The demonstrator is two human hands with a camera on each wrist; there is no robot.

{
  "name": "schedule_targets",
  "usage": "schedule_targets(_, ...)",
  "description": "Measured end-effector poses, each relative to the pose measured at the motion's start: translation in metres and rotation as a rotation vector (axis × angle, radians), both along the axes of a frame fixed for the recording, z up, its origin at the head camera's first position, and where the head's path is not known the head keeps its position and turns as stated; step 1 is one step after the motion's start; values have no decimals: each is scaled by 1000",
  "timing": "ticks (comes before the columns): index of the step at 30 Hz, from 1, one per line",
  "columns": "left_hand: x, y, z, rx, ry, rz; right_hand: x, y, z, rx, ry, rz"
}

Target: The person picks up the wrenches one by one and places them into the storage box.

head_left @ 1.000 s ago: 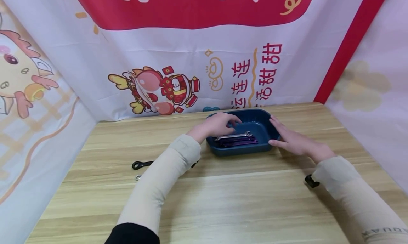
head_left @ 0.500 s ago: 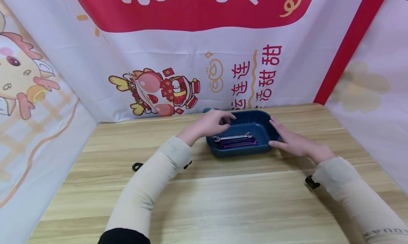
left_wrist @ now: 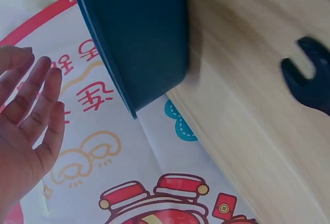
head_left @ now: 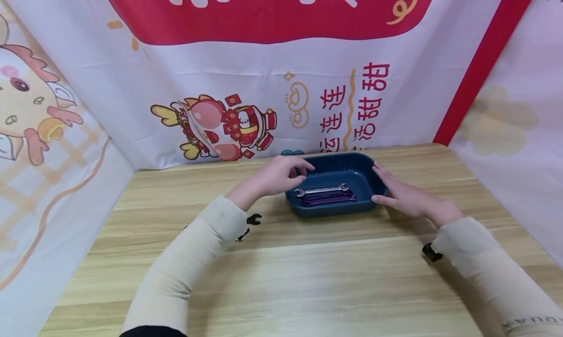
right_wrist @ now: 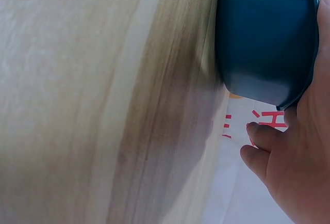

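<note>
Blue, round-cornered bin (head_left: 338,208); silver wrench (head_left: 323,190), purple wrenches (head_left: 333,200) inside
Left fingers (left_wrist: 49,92) bent, apart; right fingers (head_left: 385,174) against it, thumb apart.

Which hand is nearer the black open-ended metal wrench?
Left. The left hand hovers just beyond the black wrench; the right hand is farther right, touching the right end of the blue rectangular plastic bin.

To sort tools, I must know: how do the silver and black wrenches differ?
The silver wrench is shiny, the black wrench dark. The silver wrench lies in the blue tray, the black wrench on the table. In head view, a sleeve partly hides the black wrench, not the silver wrench. Both show an open end.
</note>
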State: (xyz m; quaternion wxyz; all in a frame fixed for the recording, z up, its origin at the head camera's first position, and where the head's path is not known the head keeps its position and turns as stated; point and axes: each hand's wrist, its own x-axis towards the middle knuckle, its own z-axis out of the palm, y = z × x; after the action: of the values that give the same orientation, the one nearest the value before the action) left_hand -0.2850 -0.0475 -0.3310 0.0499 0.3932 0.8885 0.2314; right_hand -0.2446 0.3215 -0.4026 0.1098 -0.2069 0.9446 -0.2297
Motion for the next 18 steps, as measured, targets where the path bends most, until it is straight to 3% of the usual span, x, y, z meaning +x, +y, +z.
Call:
schedule_targets(6,11,-15,-6,29,41,19,-1,1,-2,-6,8,5)
schedule_targets(18,19,-51,-7,118,17,57,0,-1,0,-13,2,8)
